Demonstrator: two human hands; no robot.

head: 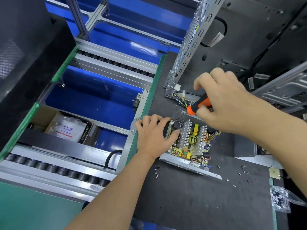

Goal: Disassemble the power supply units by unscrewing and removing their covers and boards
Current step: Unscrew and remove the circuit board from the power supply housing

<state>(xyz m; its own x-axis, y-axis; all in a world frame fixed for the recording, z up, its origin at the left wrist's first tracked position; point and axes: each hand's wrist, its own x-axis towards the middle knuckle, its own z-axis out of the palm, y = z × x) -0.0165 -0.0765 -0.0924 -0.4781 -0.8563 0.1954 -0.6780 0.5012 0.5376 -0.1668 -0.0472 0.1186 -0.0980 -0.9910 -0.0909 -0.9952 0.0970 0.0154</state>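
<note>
An opened power supply unit (187,161) lies on the dark mat, its cover off. Its board (191,141) shows heatsinks, yellow coils and a black capacitor. My left hand (154,133) grips the unit's left side, thumb against the capacitor. My right hand (222,100) holds an orange and black screwdriver (198,103), whose tip points down at the unit's far left corner. Several loose screws (157,171) lie on the mat near the unit's front.
A perforated metal chassis (191,40) stands behind the unit with a wire bundle (181,97) at its foot. More screws (244,170) and a clear bag of parts (280,200) lie at the right. At the left, roller conveyors (54,170) and a cardboard box (69,128).
</note>
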